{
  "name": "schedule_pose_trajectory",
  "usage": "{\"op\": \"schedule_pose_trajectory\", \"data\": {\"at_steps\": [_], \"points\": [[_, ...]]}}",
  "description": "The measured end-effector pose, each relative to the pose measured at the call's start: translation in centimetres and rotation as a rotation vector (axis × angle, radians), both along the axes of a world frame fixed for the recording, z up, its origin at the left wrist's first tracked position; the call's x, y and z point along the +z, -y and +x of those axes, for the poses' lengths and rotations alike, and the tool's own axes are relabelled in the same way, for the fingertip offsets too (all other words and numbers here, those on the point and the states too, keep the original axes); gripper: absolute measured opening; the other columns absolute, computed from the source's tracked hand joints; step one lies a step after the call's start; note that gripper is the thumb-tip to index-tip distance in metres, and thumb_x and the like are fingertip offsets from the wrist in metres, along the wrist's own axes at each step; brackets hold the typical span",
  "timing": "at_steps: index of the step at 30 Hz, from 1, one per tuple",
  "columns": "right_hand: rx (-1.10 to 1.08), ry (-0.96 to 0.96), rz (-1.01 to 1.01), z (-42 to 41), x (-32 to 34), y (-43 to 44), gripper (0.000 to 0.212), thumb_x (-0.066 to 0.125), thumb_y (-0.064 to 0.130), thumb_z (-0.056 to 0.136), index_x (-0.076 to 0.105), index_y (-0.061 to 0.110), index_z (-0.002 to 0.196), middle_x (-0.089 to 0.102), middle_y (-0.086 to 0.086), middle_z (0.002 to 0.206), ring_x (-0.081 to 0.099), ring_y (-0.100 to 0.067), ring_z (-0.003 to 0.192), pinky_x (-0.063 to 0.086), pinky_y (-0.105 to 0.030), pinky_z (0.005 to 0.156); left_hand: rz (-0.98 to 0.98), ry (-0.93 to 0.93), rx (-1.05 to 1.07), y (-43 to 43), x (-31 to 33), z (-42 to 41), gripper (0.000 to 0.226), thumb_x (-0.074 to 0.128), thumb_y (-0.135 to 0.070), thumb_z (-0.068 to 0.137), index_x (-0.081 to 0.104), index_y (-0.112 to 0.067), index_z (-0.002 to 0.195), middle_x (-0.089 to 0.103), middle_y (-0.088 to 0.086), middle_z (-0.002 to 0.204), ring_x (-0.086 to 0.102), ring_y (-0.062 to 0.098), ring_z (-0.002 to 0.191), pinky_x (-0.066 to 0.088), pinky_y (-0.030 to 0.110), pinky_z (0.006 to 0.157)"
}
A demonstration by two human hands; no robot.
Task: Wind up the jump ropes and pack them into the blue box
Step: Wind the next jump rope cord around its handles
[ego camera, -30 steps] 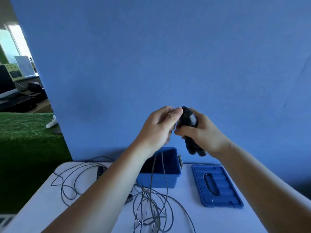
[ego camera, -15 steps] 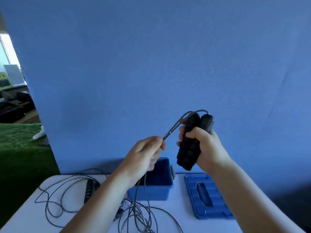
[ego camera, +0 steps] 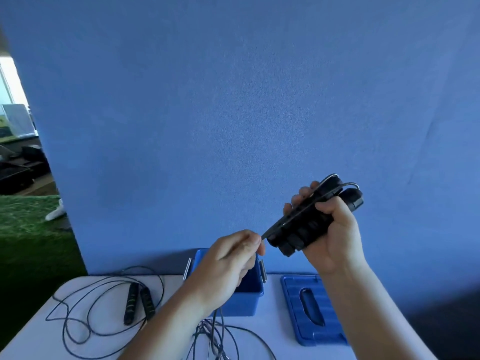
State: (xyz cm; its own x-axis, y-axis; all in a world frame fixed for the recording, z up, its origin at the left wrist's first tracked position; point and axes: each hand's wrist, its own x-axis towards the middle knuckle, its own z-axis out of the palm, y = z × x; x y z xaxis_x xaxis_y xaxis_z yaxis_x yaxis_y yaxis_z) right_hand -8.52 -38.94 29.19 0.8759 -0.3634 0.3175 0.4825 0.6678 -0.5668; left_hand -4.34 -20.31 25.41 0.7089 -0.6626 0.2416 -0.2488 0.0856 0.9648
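My right hand (ego camera: 335, 229) grips the two black handles (ego camera: 306, 224) of a jump rope together, raised above the table and tilted down to the left. My left hand (ego camera: 231, 261) pinches that rope's thin grey cord (ego camera: 298, 211) just left of the handles, pulled taut along them. The rest of the cord hangs down to a loose tangle (ego camera: 215, 336) on the white table (ego camera: 272, 320). The open blue box (ego camera: 246, 300) stands behind my left hand, partly hidden. A second jump rope (ego camera: 137, 302) with black handles lies uncoiled on the table's left side.
The blue box lid (ego camera: 314, 310) lies flat to the right of the box. A blue backdrop wall (ego camera: 233, 100) rises right behind the table. Green artificial turf (ego camera: 28, 229) covers the floor to the left.
The handles in my right hand have tilted from upright to slanting down-left and moved right. My left hand has pulled the cord down along them, closer to the handles' lower ends.
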Motion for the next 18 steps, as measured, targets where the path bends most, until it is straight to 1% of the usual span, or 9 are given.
{"op": "schedule_pose_trajectory", "data": {"at_steps": [4,6,10,14,18], "points": [[0.009,0.056,0.061,-0.4,0.4,-0.1,0.023,0.034,0.007,0.088,0.053,0.013,0.1,0.056,-0.003,0.088,0.06,-0.02,0.08,0.054,-0.039,0.086,0.039,0.024,0.016,-0.4,-0.3,-0.3,0.034,0.043,-0.033,0.108,0.06,-0.018,0.082,0.025,0.002,0.067,0.02,0.013,0.054,0.02,0.02,0.047],[0.01,0.074,0.108,-0.4,0.6,-0.3,0.021,0.035,0.009,0.09,0.054,0.013,0.097,0.058,-0.003,0.089,0.062,-0.021,0.082,0.054,-0.039,0.084,0.047,0.027,0.024,-0.2,-0.5,-0.7,0.035,0.043,-0.033,0.108,0.059,-0.016,0.082,0.026,0.0,0.065,0.02,0.012,0.053,0.021,0.018,0.047],[-0.009,0.067,0.144,-0.3,0.9,-0.7,0.019,0.036,0.011,0.092,0.055,0.013,0.093,0.064,-0.004,0.092,0.064,-0.02,0.082,0.052,-0.037,0.084,0.015,-0.029,0.029,0.1,-0.9,-1.2,0.036,0.044,-0.033,0.108,0.058,-0.021,0.077,0.025,-0.006,0.062,0.018,0.012,0.053,0.019,0.02,0.046],[-0.001,0.055,0.132,-0.2,0.7,-0.7,0.013,0.042,0.015,0.093,0.055,0.015,0.094,0.059,-0.001,0.086,0.06,-0.019,0.078,0.051,-0.036,0.082,-0.006,-0.049,0.039,-0.4,-0.9,-1.2,0.034,0.046,-0.031,0.106,0.059,-0.016,0.079,0.025,-0.005,0.061,0.019,0.011,0.052,0.019,0.02,0.046],[0.006,0.076,0.124,-0.1,0.6,-0.6,0.006,0.046,0.018,0.093,0.052,0.017,0.095,0.055,0.001,0.084,0.056,-0.016,0.072,0.048,-0.034,0.081,-0.008,-0.036,0.027,-0.4,-0.8,-1.3,0.036,0.045,-0.032,0.106,0.059,-0.013,0.08,0.024,-0.003,0.061,0.019,0.012,0.052,0.018,0.021,0.047]]}}
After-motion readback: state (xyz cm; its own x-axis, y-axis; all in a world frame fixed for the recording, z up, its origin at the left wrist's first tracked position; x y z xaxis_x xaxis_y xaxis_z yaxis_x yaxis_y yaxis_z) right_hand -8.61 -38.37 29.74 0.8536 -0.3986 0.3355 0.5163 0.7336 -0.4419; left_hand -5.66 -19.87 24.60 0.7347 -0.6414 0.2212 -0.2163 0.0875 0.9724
